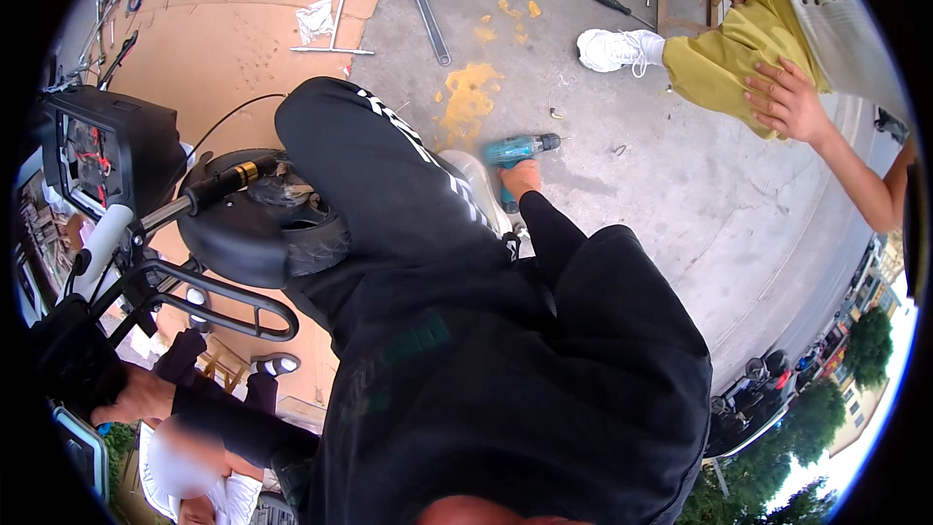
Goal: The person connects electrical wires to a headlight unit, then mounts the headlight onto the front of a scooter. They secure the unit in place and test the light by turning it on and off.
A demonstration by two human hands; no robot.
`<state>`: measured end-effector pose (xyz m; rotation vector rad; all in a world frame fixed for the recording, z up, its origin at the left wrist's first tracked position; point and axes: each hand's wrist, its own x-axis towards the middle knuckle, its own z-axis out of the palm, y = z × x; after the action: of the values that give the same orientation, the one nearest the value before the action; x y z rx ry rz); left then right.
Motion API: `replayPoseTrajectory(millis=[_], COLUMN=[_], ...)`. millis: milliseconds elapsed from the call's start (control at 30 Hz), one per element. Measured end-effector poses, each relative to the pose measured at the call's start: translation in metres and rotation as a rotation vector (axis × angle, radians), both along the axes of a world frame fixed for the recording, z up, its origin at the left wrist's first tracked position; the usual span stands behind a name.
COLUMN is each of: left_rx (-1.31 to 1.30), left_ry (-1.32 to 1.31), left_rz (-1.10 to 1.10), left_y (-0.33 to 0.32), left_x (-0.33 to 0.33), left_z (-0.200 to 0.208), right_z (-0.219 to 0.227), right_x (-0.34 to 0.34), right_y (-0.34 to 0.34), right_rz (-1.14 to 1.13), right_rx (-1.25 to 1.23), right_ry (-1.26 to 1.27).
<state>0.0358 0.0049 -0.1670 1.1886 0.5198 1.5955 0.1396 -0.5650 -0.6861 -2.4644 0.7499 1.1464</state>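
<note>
My right hand [522,178] is closed around the grip of a teal and black cordless drill [515,149], held low over the concrete by my shoe. The drill's chuck points right. At the lower left, my left hand [141,396] has its fingers curled on the edge of a black boxy part [76,350] of a scooter; some fingers are hidden. Between that hand and my bent leg are the scooter's black grab rail [267,316], its shock absorber [228,185] and its rear wheel [321,245] under a black fender [233,243].
A black box [126,146] with red wires sits at the left. An adjustable wrench [426,17], a screwdriver [612,3] and a metal T-shaped bar [340,10] lie ahead on the ground and cardboard [214,39]. One person's hand [789,102] is at right; another person [243,481] is lower left.
</note>
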Motion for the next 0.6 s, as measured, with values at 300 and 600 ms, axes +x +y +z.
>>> replayPoseTrajectory(millis=[300, 600], left_rx=[0.121, 0.107], left_ry=[0.238, 0.184], left_rz=[0.063, -0.036], left_y=[0.013, 0.007], left_x=[-0.029, -0.01], left_z=[-0.022, -0.02], right_z=[0.024, 0.072], right_x=[0.001, 0.104], right_y=[-0.003, -0.031], right_rz=[0.046, 0.611], right_rx=[-0.156, 0.157], right_ry=[-0.087, 0.212])
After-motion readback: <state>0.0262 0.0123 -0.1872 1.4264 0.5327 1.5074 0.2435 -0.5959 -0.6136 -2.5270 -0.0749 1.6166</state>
